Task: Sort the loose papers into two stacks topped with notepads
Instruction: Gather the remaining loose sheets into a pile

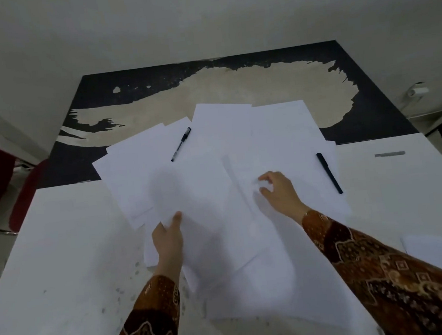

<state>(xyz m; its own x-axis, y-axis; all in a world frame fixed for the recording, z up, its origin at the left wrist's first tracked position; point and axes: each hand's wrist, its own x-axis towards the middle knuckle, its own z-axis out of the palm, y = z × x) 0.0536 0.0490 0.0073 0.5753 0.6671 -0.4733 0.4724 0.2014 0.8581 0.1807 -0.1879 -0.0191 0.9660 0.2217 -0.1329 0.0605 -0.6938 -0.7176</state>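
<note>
While the left hand [168, 234] pinches a loose white paper sheet [190, 196], thumb on top; the right hand [278, 189] curls half-closed, fingertips on the scattered white sheets [278, 135] over the white counter [62, 261].

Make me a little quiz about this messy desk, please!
1. How many pens lie on the papers?
2. True or false: the left hand pinches a sheet's edge.
3. Which hand is nearer the capped pen: A left, B right?

Key: 1. Two: the capped pen and the clear pen. 2. True. 3. B, the right hand.
</note>
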